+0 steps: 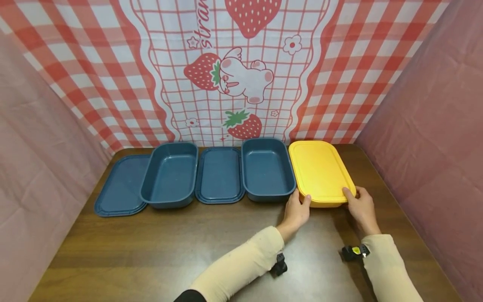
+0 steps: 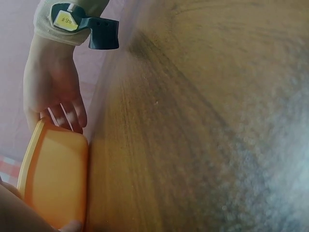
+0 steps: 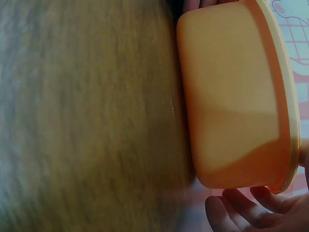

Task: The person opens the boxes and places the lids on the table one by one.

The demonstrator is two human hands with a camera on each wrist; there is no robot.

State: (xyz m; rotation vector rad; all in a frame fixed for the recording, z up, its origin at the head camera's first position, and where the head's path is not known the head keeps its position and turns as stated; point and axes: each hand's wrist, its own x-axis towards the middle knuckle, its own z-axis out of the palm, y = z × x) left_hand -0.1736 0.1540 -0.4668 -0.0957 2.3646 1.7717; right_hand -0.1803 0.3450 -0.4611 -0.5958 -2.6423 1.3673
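A yellow lidded food container (image 1: 320, 172) sits at the right end of the row, its lid (image 1: 317, 167) lying on top. My left hand (image 1: 297, 213) grips its front left corner, thumb by the rim. At the front right corner my right hand (image 1: 362, 209) holds it, with the thumb on the lid's edge and the fingers down the side. In the left wrist view the container's orange-looking front wall (image 2: 58, 174) shows between both hands. The right wrist view has the same wall (image 3: 231, 96), with right-hand fingers (image 3: 241, 208) curled beside the corner.
Left of the yellow container stands a blue open container (image 1: 268, 167). Further left are a flat blue lid (image 1: 220, 174), another blue open container (image 1: 171, 174) and a second blue lid (image 1: 122, 184). A strawberry-patterned cloth (image 1: 234, 75) hangs behind the wooden table (image 1: 158, 251); pink cloth (image 1: 426, 126) hangs at the sides.
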